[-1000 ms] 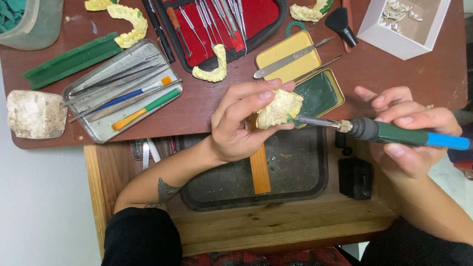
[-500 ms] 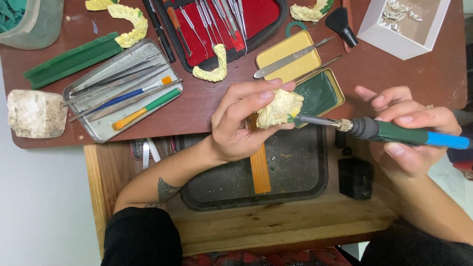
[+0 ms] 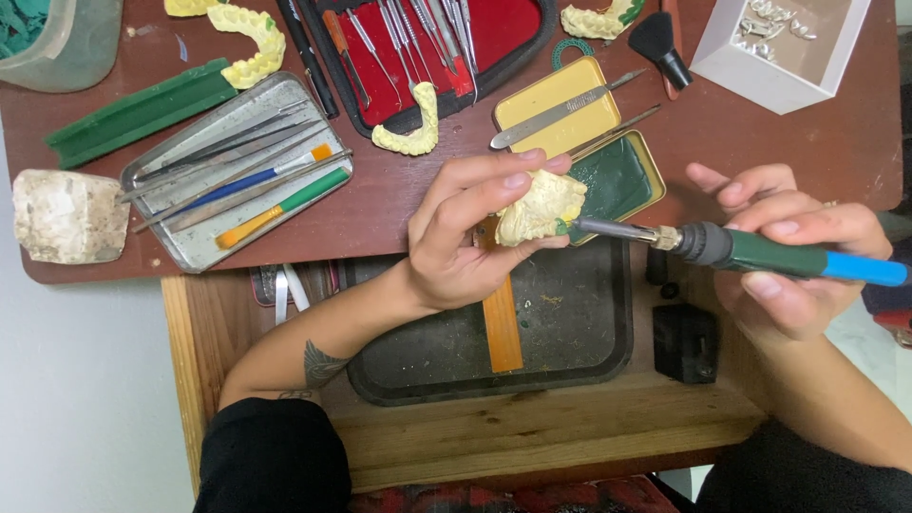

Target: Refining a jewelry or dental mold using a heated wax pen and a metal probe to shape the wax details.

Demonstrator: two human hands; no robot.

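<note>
While the left hand (image 3: 456,237) clasps a dental cast (image 3: 537,204), the right hand (image 3: 798,252) grips a heated tool (image 3: 760,255)

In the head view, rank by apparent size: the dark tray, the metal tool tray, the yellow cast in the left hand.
1. Dark tray
2. Metal tool tray
3. Yellow cast, partly covered by the left hand
</note>
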